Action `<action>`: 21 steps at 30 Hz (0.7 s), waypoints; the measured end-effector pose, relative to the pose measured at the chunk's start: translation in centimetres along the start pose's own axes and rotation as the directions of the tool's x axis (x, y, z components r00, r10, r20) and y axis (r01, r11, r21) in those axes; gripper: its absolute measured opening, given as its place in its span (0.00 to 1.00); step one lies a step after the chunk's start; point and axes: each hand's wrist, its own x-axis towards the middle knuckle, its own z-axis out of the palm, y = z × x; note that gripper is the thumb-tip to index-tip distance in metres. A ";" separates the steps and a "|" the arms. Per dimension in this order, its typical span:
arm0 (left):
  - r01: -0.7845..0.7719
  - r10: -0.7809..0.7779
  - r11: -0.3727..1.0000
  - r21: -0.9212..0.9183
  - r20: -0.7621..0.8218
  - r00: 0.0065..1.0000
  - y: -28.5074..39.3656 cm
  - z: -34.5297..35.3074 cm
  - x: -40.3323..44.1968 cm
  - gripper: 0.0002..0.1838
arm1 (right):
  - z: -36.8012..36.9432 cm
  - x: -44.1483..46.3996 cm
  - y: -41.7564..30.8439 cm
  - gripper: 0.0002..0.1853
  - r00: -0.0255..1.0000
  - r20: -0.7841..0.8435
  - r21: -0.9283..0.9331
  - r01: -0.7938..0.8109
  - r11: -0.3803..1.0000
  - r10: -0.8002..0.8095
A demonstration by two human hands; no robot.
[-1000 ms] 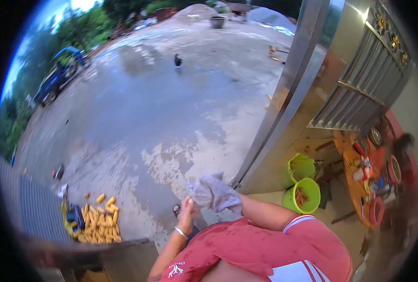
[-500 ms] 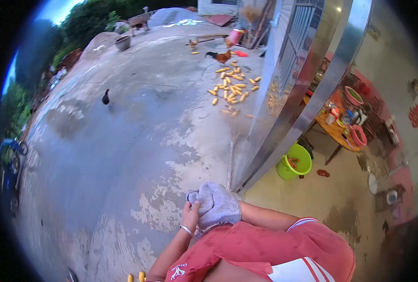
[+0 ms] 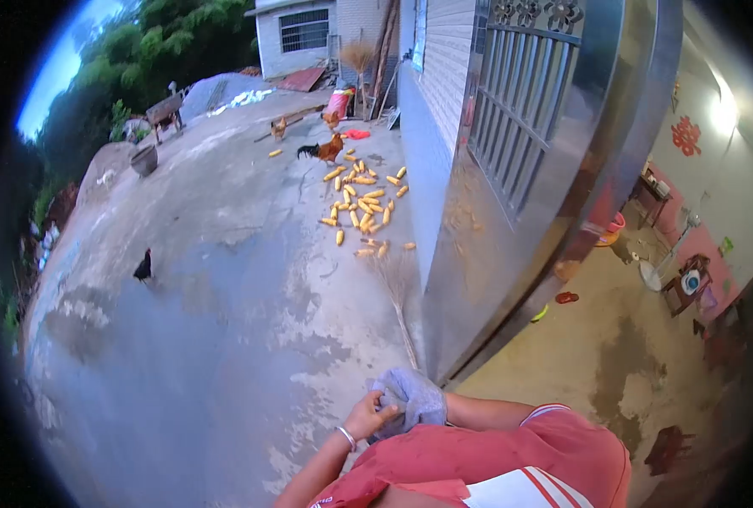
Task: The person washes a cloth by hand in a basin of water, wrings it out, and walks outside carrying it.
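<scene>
A crumpled grey towel [image 3: 415, 398] is bunched in front of my body, above my red shirt [image 3: 487, 449]. My left hand [image 3: 370, 416], with a pale bracelet at the wrist, grips the towel's left edge between thumb and fingers. From the right, my right forearm [image 3: 487, 412] runs into the towel, which covers that hand; its fingers are hidden.
A long-handled broom [image 3: 404, 326] lies beside the metal door [image 3: 512, 212]. Corn cobs [image 3: 364, 203] are scattered on the concrete near a rooster [image 3: 326, 151]. A black chicken [image 3: 143, 267] stands left. Indoors, a red slipper [image 3: 567, 297] lies on the floor.
My view has swung, bringing more of the door and wall into sight and moving the table out of it. The towel stays at my hands; my left fingers have shifted on it.
</scene>
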 end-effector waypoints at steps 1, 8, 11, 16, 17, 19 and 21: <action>-0.070 0.071 0.995 0.074 -0.014 0.997 -0.3 -2.0 1.2 0.37 | 0.3 2.4 -1.7 0.14 1.000 -0.004 -0.008 0.031 0.999 -0.031; 0.112 -0.088 0.940 -0.322 0.090 0.992 1.8 -12.2 6.5 0.33 | -1.0 12.6 -4.4 0.17 0.995 0.074 0.392 -0.092 0.915 0.068; 0.096 -0.010 0.909 -0.406 0.210 0.978 2.8 -15.6 9.1 0.32 | -2.8 15.0 -5.6 0.13 0.996 0.021 0.416 -0.087 0.905 0.087; 0.231 -0.078 0.913 -0.336 0.413 0.907 0.8 -21.7 17.3 0.23 | -6.8 14.0 -13.8 0.17 0.823 -0.394 0.600 -0.109 0.793 0.410; 0.238 -0.100 0.927 -0.290 0.420 0.902 -0.6 -22.7 19.3 0.19 | -6.5 13.8 -17.3 0.17 0.752 -0.557 0.485 -0.050 0.873 0.352; 0.247 -0.122 0.950 -0.193 0.500 0.858 -3.9 -24.6 23.1 0.18 | -11.2 13.4 -20.9 0.17 0.601 -0.701 -0.610 -0.228 0.759 -0.383; 0.346 -0.213 0.931 -0.112 0.604 0.768 -5.6 -27.2 26.3 0.19 | -13.3 11.1 -31.4 0.11 0.636 -0.317 -0.918 -0.020 0.396 -0.703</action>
